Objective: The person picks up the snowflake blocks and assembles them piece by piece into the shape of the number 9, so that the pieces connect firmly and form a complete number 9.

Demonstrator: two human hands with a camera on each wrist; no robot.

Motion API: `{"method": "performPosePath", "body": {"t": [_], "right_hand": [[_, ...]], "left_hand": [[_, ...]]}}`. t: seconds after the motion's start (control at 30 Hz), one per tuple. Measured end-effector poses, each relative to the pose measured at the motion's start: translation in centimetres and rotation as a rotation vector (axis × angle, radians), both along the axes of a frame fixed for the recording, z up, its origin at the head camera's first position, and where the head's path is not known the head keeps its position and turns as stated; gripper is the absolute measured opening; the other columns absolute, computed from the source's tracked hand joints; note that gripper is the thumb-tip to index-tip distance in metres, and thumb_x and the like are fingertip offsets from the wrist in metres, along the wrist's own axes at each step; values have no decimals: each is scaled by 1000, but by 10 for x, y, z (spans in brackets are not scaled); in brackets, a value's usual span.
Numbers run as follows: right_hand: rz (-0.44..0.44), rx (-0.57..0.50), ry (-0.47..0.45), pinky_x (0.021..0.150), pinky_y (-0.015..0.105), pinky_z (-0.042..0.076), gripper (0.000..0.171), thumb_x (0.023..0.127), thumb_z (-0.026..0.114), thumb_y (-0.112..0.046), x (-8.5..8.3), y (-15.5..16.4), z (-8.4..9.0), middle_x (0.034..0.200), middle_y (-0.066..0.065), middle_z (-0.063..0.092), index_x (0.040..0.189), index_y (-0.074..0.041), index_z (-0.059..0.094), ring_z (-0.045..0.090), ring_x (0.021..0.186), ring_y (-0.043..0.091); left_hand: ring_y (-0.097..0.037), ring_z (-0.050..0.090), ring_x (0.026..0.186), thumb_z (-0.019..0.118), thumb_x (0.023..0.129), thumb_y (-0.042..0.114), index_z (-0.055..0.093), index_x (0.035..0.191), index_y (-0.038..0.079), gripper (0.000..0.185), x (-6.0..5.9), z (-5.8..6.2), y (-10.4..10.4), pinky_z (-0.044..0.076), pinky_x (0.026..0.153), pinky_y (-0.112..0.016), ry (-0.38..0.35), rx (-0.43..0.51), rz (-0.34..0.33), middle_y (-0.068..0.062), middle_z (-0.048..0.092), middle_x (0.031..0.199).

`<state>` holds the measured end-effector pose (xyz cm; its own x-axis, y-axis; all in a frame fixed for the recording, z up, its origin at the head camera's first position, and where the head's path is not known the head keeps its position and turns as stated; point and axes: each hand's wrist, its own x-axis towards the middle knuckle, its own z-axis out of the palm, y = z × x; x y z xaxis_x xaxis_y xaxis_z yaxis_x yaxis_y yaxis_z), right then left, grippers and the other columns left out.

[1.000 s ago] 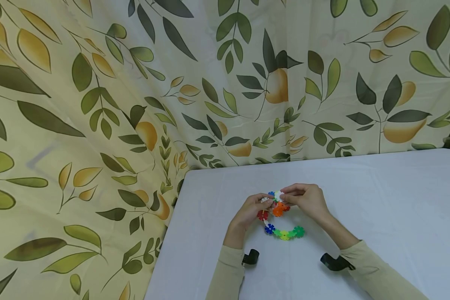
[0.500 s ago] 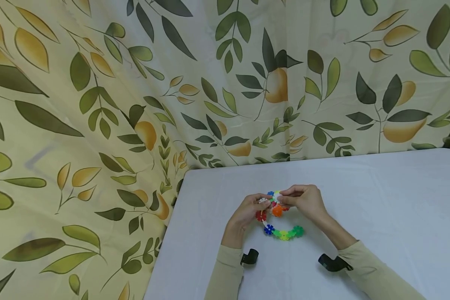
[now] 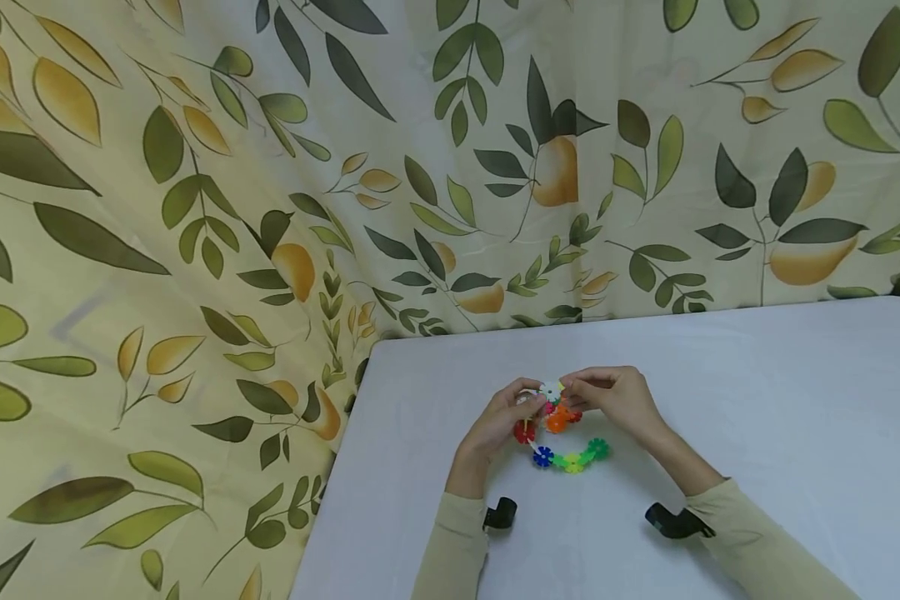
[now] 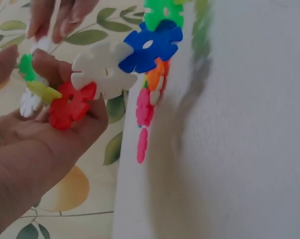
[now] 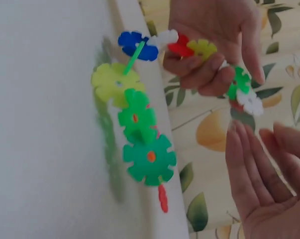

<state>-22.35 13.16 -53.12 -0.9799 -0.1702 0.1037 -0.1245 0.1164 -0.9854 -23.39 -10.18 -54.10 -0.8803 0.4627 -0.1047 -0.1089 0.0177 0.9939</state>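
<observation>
My left hand (image 3: 498, 421) grips a chain of plastic snowflake discs (image 3: 543, 456) near its upper end. In the left wrist view a red disc (image 4: 70, 107) lies against its fingers, followed by a white disc (image 4: 104, 69) and a blue one (image 4: 150, 46). Past the left fingertips, a green disc (image 5: 238, 82) with a white end disc (image 5: 250, 103) sticks out towards my right hand (image 3: 622, 404). The right fingers are nearly straight, close to that white end, with nothing between them. The chain curves down to a dark green disc (image 5: 150, 158) at its other end.
Orange discs (image 3: 557, 418) and pink discs (image 4: 145, 107) show behind the chain, inside its curve. A white-covered table (image 3: 757, 417) spreads beneath both hands. A leaf-patterned curtain (image 3: 435, 208) hangs behind and to the left. Black wrist cameras (image 3: 501, 513) sit at both sleeves.
The white end disc now shows face-on between the hands, and the blue disc behind them is hidden. The chain's lower part has shifted slightly up and right. The right hand has shifted slightly right.
</observation>
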Motion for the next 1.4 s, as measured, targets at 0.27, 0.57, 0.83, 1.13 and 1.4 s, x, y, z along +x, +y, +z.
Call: {"method": "performPosePath", "body": {"t": [0.27, 0.57, 0.83, 1.13, 1.4], "right_hand": [[-70, 493, 67, 70, 36, 59, 28, 96, 76, -19, -15, 12, -10, 102, 15, 77, 118, -1, 76, 74, 85, 27], [9, 755, 130, 80, 52, 56, 29, 90, 80, -13, -42, 7, -27, 98, 17, 68, 116, -1, 77, 63, 90, 32], [-28, 680, 79, 71, 42, 56, 19, 86, 85, -9, -40, 9, -31, 84, 7, 69, 97, -1, 71, 63, 75, 24], [-48, 492, 113, 65, 26, 57, 9, 91, 81, -9, -22, 10, -25, 84, 1, 75, 98, -7, 77, 70, 72, 16], [-47, 385, 222, 70, 22, 59, 12, 88, 85, -10, -6, 9, -11, 92, 1, 78, 97, -14, 78, 75, 80, 16]], "left_hand": [[-25, 62, 84, 61, 107, 24, 66, 121, 8, 22, -2, 3, -2, 53, 81, -28, 1, -34, 46, -21, 64, 101], [-17, 66, 81, 55, 109, 21, 59, 127, 5, 24, 1, 2, 2, 60, 83, -34, -56, -11, 16, -11, 66, 98], [-17, 68, 82, 53, 110, 23, 60, 118, 9, 17, 2, -1, 3, 59, 91, -42, -76, -28, 33, -16, 74, 103], [-18, 66, 85, 52, 110, 21, 59, 115, 7, 17, 1, -2, 4, 58, 93, -43, -86, -21, 40, -10, 68, 102], [-17, 64, 84, 51, 110, 22, 59, 116, 7, 18, 2, 2, 6, 58, 92, -43, -109, 13, 55, -8, 66, 98]]}}
